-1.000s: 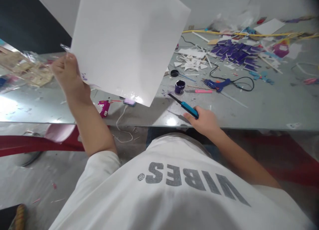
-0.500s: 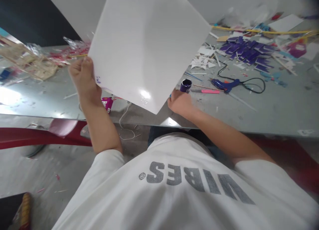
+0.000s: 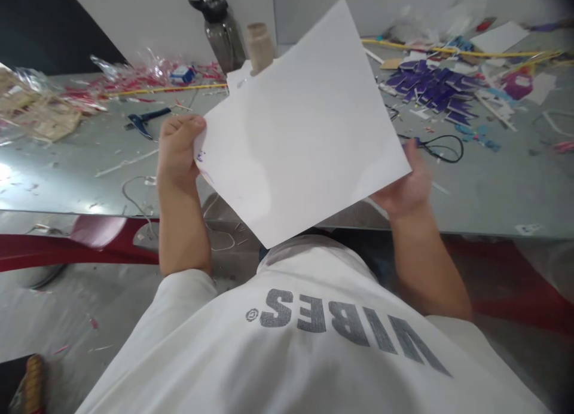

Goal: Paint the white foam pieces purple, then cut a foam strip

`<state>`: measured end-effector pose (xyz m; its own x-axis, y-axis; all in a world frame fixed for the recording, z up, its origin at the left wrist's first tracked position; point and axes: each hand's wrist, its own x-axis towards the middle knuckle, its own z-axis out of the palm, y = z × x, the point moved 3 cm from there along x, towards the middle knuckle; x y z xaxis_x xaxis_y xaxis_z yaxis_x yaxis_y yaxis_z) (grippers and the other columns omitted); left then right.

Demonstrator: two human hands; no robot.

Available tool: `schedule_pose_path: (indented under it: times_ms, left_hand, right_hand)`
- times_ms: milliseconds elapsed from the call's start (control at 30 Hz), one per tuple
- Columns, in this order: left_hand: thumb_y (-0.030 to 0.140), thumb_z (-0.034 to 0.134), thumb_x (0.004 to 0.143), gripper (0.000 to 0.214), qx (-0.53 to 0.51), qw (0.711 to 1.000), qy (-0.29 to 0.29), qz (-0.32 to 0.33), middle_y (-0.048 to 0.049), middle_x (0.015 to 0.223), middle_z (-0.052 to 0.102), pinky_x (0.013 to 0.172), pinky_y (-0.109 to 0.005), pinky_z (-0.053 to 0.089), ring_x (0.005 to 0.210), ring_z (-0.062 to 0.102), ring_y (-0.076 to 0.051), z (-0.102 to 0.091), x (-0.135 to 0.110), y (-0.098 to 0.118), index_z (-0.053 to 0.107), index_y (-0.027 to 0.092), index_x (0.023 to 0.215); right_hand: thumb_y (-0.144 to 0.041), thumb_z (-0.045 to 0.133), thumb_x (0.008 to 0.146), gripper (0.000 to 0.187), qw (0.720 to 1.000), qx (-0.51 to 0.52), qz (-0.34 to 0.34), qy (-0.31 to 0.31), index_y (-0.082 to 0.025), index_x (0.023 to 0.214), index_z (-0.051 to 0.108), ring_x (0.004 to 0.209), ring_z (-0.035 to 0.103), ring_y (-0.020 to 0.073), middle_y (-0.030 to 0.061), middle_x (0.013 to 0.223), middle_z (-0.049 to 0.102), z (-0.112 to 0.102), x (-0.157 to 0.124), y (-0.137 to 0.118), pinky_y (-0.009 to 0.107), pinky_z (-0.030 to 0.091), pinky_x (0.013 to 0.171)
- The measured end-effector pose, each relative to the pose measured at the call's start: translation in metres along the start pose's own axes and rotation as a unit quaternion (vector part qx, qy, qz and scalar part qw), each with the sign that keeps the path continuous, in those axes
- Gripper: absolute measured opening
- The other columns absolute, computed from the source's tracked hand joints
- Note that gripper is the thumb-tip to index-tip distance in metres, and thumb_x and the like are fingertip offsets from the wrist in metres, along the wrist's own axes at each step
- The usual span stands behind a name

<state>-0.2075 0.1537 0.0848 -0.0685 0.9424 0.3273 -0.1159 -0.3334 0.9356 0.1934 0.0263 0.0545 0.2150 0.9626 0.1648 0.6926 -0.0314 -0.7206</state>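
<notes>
A large, stiff white sheet (image 3: 309, 121) is held up at a slant over the table's near edge. It has small purple marks by its left corner. My left hand (image 3: 178, 148) is closed on that corner, thumb on top. At the right corner, my right hand (image 3: 410, 184) grips the edge, thumb up along the side and fingers partly hidden beneath. Behind the sheet's right edge a black cord loop (image 3: 448, 148) shows; most of the tool it belongs to is hidden.
On the right lie a heap of purple pieces (image 3: 433, 91) and white scraps. A dark bottle (image 3: 223, 40) and a beige cylinder (image 3: 260, 46) stand at the back. To the left are a dark blue-handled tool (image 3: 146, 121), a blue box (image 3: 182, 74) and clear plastic wrapping (image 3: 147, 67).
The sheet has tilted flatter and come down toward me, uncovering the bottle and cylinder. My right hand has moved right from beside the purple can onto the sheet's right corner. My left hand kept its hold.
</notes>
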Motion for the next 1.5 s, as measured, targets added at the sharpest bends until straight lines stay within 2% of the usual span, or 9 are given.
schedule_pose_path:
  times_ms: [100,200,300,433,533,767,1033,1200,1500]
  left_hand:
    - [0.045,0.1,0.078,0.045,-0.021,0.999,-0.012,-0.032,0.0054,0.057,0.055,0.046,-0.027,0.032,0.052,0.041,-0.011,0.022,0.005,-0.001,0.062,0.024,0.071]
    - [0.085,0.074,0.093,0.065,-0.068,0.995,-0.047,-0.052,-0.004,0.073,0.072,0.057,-0.031,0.054,0.066,0.066,-0.018,0.048,0.0,0.007,0.075,0.019,0.09]
    - [0.108,0.065,0.081,0.089,-0.152,0.977,-0.108,-0.107,-0.0109,0.097,0.085,0.076,-0.042,0.068,0.093,0.081,-0.03,0.081,-0.037,0.006,0.079,0.024,0.108]
    - [0.063,0.113,0.055,0.077,-0.121,0.98,-0.033,-0.152,-0.0067,0.112,0.088,0.09,-0.039,0.068,0.099,0.085,-0.029,0.121,-0.128,-0.022,0.08,0.026,0.114]
    - [0.06,0.113,0.059,0.075,-0.101,0.971,-0.055,-0.208,-0.0093,0.117,0.089,0.092,-0.043,0.069,0.105,0.085,-0.033,0.152,-0.185,-0.05,0.079,0.028,0.118]
    - [0.072,0.113,0.051,0.075,-0.134,0.931,-0.168,-0.295,-0.0144,0.104,0.089,0.08,-0.046,0.071,0.092,0.085,-0.036,0.193,-0.19,-0.069,0.083,0.021,0.097]
    - [0.067,0.113,0.051,0.072,-0.138,0.94,-0.133,-0.284,-0.0147,0.107,0.089,0.076,-0.041,0.069,0.088,0.084,-0.033,0.171,-0.163,-0.063,0.084,0.02,0.098]
    - [0.052,0.106,0.065,0.044,0.085,0.985,-0.049,-0.143,-0.0068,0.085,0.083,0.063,-0.034,0.057,0.079,0.078,-0.029,0.135,-0.15,-0.054,0.081,0.021,0.084]
    - [0.05,0.091,0.071,0.04,0.236,0.969,-0.007,-0.071,-0.0031,0.083,0.08,0.066,-0.033,0.053,0.08,0.074,-0.025,0.12,-0.152,-0.028,0.075,0.02,0.092]
  right_hand:
    - [-0.051,0.032,0.117,0.067,0.964,0.238,0.119,-0.017,-0.005,0.137,0.077,0.077,0.072,0.0149,0.0126,0.098,0.081,-0.026,-0.022,0.03,0.037,0.045,0.072]
    - [-0.048,0.076,0.089,0.036,0.941,0.3,0.157,0.016,-0.016,0.105,0.077,0.056,0.053,0.014,0.0027,0.07,0.066,-0.035,-0.046,0.053,0.036,0.04,0.059]
    - [-0.058,0.084,0.076,0.042,0.929,0.31,0.192,0.063,-0.023,0.093,0.069,0.055,0.048,0.0157,0.0043,0.071,0.062,-0.035,-0.073,0.071,0.038,0.04,0.053]
    - [-0.067,0.095,0.055,0.059,0.924,0.294,0.229,0.081,-0.028,0.085,0.064,0.054,0.051,0.019,0.0053,0.071,0.063,-0.039,-0.116,0.093,0.043,0.046,0.053]
    - [-0.071,0.098,0.048,0.061,0.91,0.252,0.305,0.124,-0.032,0.08,0.064,0.053,0.049,0.0208,0.0058,0.072,0.063,-0.054,-0.15,0.118,0.047,0.046,0.051]
    - [-0.079,0.087,0.057,0.059,0.908,0.22,0.322,0.149,-0.033,0.084,0.061,0.049,0.046,0.0205,0.0036,0.068,0.056,-0.066,-0.174,0.147,0.042,0.039,0.044]
    - [-0.084,0.086,0.055,0.074,0.906,0.292,0.292,0.096,-0.025,0.094,0.065,0.046,0.048,0.0143,-0.0008,0.064,0.062,-0.019,-0.144,0.147,0.03,0.042,0.043]
    - [-0.069,0.093,0.066,0.06,0.921,0.252,0.25,0.159,-0.021,0.094,0.07,0.05,0.056,0.0165,0.0006,0.069,0.066,-0.026,-0.146,0.125,0.032,0.047,0.042]
    - [-0.073,0.096,0.073,0.061,0.939,0.204,0.158,0.227,-0.019,0.077,0.069,0.044,0.053,0.0138,-0.0008,0.058,0.062,-0.029,-0.165,0.096,0.028,0.045,0.039]
